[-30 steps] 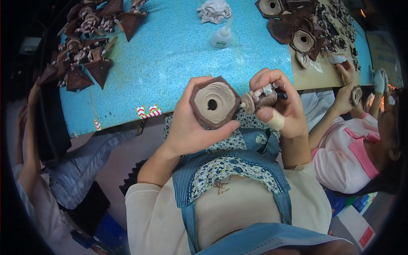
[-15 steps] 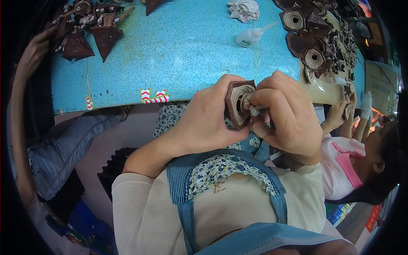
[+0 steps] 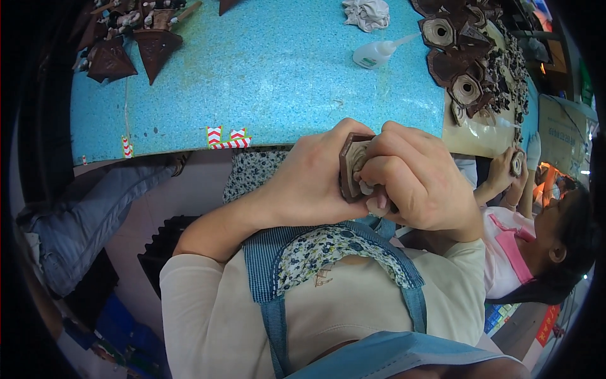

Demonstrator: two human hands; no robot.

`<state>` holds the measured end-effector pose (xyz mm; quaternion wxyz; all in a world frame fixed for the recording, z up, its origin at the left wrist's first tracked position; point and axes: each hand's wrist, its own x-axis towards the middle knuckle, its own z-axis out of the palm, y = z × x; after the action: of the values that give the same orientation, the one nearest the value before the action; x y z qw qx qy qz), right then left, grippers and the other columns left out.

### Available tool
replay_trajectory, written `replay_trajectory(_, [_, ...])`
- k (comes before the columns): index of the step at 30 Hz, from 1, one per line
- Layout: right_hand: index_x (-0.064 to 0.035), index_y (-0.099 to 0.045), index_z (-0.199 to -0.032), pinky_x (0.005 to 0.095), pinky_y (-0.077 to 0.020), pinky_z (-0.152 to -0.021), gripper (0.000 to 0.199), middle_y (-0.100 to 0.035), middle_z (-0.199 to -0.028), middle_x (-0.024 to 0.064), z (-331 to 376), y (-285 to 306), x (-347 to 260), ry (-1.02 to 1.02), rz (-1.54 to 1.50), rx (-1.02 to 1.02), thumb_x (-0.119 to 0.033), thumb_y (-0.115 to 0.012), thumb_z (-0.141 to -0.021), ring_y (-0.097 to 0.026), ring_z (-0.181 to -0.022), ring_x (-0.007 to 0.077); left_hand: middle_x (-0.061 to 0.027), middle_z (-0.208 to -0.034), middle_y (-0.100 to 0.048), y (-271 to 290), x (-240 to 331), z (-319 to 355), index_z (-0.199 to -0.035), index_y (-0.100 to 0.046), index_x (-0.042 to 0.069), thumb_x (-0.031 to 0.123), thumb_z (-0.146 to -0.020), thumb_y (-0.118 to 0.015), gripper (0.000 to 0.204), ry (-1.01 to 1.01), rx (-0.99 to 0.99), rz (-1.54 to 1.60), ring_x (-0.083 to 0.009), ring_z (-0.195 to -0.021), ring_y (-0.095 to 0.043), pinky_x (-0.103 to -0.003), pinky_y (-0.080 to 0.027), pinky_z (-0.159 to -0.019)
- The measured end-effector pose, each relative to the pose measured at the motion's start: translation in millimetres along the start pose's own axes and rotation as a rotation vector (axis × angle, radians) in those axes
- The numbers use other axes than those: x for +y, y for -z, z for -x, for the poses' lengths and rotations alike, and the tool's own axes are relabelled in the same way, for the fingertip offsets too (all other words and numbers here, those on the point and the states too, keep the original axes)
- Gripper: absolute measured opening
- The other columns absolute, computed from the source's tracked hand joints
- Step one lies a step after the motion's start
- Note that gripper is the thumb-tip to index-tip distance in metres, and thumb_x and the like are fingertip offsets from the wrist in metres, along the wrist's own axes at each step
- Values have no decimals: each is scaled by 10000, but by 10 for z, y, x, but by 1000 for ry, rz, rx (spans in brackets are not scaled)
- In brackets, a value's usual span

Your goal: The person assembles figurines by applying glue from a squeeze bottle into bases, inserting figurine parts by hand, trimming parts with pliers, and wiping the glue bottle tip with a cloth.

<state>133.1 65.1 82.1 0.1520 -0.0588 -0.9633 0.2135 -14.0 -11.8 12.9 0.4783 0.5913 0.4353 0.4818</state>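
Note:
In front of my chest, my left hand (image 3: 303, 174) is closed around a dark brown hexagonal piece (image 3: 347, 169) with a pale, ridged inner face, held tilted on edge. My right hand (image 3: 423, 180) is closed too, its fingertips pressed together at the pale face. Between them shows part of a small pale figurine-like part (image 3: 366, 187), touching the hexagonal piece. My fingers cover most of this small part and the middle of the hexagonal piece.
A blue-topped table (image 3: 271, 82) lies ahead, with a white squeeze bottle (image 3: 374, 55) and a crumpled white cloth (image 3: 367, 14). Brown hexagonal pieces (image 3: 438, 33) pile up at right; brown pointed pieces (image 3: 156, 50) lie at far left. A co-worker (image 3: 505, 252) sits at right.
My right fingers have closed further over the hexagonal piece's pale face, hiding its opening and more of the small part. Both hands sit slightly lower. Another person's arm at far left has withdrawn from the table.

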Motion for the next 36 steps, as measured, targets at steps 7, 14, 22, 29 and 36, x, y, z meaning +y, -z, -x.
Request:
replay_trajectory(7, [-22, -438, -730, 326, -403, -452, 236, -412, -721, 91, 18, 11, -1, -10, -111, 42, -109, -589, -571, -484, -602, 229, -141, -843, -619, -4, 11, -28, -1069, -461, 48, 212, -582, -807, 620, 18, -58, 125, -304, -762, -642, -356, -495, -650])
replay_trajectory(14, [-20, -444, -730, 320, -396, -437, 264, -422, -710, 90, -16, 1, -5, 10, -112, 86, -103, -609, -541, -477, -578, 227, -127, -829, -619, -70, -34, -37, -1055, -466, 43, 198, -565, -810, 618, -52, 28, 175, -264, -750, -647, -327, -497, -648])
replay_trajectory(22, [-22, -456, -748, 331, -411, -466, 261, -431, -710, 88, -36, 16, 32, -32, -134, 65, -49, -624, -551, -490, -595, 246, -91, -828, -622, -17, -63, -61, -1044, -466, 34, 134, -555, -795, 597, -57, -18, 219, -182, -746, -638, -296, -493, -657])
replay_trajectory(29, [16, -548, -1057, 357, -444, -767, 431, -565, -927, 134, -148, 325, 231, -27, -179, -41, -52, -677, -652, -552, -861, 301, -35, -1074, -493, 17, -85, -72, -1128, -436, 26, 95, -602, -811, 650, 158, -121, 699, -102, -1005, -485, -260, -413, -857])
replay_trajectory(36, [6, -632, -901, 392, -454, -790, 273, -598, -916, 125, -139, 254, 371, 105, -492, -80, -5, -601, -630, -570, -878, 306, -38, -964, -553, 117, -177, -118, -1127, -483, 10, 103, -572, -775, 635, 298, -474, 932, -133, -904, -543, -252, -446, -797])
